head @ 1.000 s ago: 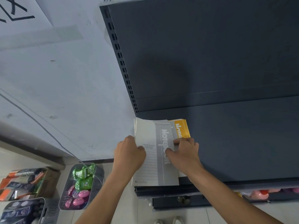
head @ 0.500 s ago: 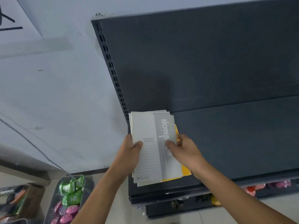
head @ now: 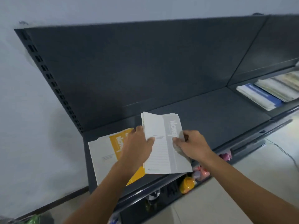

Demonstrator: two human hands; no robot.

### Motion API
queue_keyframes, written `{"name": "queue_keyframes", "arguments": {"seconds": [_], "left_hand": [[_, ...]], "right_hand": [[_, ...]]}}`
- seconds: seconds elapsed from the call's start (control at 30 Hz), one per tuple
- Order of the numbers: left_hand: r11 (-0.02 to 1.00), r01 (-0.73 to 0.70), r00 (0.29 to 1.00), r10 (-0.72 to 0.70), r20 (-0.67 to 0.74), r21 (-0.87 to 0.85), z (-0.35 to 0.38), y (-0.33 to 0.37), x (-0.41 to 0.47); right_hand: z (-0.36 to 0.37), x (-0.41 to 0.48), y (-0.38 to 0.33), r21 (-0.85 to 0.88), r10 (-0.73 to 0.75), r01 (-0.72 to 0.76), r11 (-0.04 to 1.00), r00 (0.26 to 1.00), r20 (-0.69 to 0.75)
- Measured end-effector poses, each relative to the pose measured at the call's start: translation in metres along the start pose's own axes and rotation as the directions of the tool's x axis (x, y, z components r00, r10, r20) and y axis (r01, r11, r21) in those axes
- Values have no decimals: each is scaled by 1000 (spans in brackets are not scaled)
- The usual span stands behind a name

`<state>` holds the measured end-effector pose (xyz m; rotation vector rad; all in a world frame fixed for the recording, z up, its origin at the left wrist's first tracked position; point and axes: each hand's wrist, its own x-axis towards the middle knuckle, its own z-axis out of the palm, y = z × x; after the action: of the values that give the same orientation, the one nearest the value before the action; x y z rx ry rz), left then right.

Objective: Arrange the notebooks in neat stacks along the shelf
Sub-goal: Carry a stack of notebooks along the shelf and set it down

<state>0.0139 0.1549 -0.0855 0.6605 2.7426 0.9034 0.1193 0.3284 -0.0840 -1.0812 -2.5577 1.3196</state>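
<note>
I hold a small stack of grey-and-white notebooks (head: 163, 143) above the dark shelf (head: 218, 110). My left hand (head: 137, 146) grips the stack's left edge, thumb on the top cover. My right hand (head: 192, 146) pinches its right edge over the grey band. A yellow-and-white notebook (head: 105, 154) lies flat on the shelf's left end, partly under my left hand and forearm. Its lower yellow corner shows below the grey stack.
More notebooks, blue-and-white (head: 260, 96) and pale ones (head: 281, 84), lie on the shelf section at far right. Pink and yellow packets (head: 194, 178) sit on the lower shelf. The slotted upright (head: 53, 84) bounds the shelf on the left. Bare shelf lies between the stacks.
The yellow notebook has come out from under the grey stack and now lies at the shelf's left end. The grey stack has shifted right in both hands. My view has swung right.
</note>
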Motion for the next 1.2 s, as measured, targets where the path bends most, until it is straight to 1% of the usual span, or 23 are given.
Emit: {"name": "queue_keyframes", "arguments": {"seconds": [0.1, 0.3, 0.5, 0.73, 0.93, 1.1, 1.2], "left_hand": [[998, -61, 997, 61, 50, 4, 17, 35, 5], [983, -179, 979, 176, 99, 26, 63, 119, 14], [967, -240, 966, 229, 118, 83, 142, 234, 16], [951, -302, 946, 291, 146, 62, 229, 350, 13], [941, -330, 933, 312, 178, 81, 276, 420, 19], [928, -365, 916, 343, 208, 74, 311, 468, 35], [923, -380, 905, 359, 230, 57, 335, 494, 45]], "right_hand": [[-33, 0, 18, -73, -15, 10, 997, 998, -67], [-112, 8, 67, -106, 9, -27, 994, 987, -161], [-213, 21, 152, -87, 18, -41, 995, 968, -252], [-322, 36, 243, -84, 69, -100, 991, 947, -315], [-384, 47, 290, -84, 87, -125, 989, 931, -354], [-425, 62, 318, -32, 152, -177, 984, 915, -373], [-452, 74, 333, -44, 182, -214, 976, 907, -379]]}}
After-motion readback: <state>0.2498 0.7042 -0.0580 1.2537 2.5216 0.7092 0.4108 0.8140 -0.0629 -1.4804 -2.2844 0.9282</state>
